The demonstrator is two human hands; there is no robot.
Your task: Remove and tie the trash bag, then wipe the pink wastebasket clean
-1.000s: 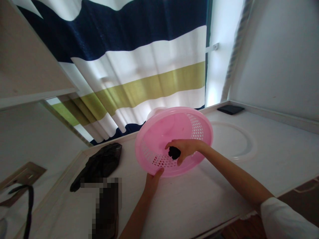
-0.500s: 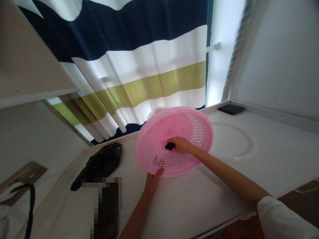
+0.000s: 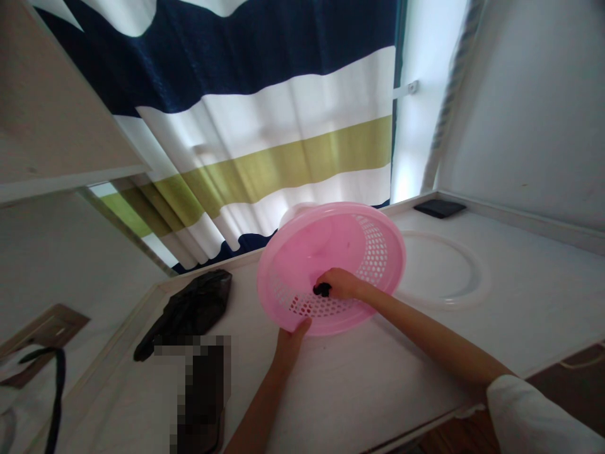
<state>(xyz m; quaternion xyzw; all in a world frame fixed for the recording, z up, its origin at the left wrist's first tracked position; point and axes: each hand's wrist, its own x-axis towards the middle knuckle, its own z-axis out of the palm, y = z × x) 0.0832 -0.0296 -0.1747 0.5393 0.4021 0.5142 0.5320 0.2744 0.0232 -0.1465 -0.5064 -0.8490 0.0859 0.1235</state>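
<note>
Our left hand (image 3: pixel 289 340) grips the pink perforated basket (image 3: pixel 331 265) by its near rim; our right hand (image 3: pixel 341 284), inside it, pinches a small black clump (image 3: pixel 322 290).

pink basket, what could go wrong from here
1. The pink basket stands tilted, steadied at its near rim by the left hand. If that grip slips, it could tip or slide on the white tabletop.
2. The small dark item pinched by the right hand sits against the perforated wall, where it might snag in the holes.
</note>
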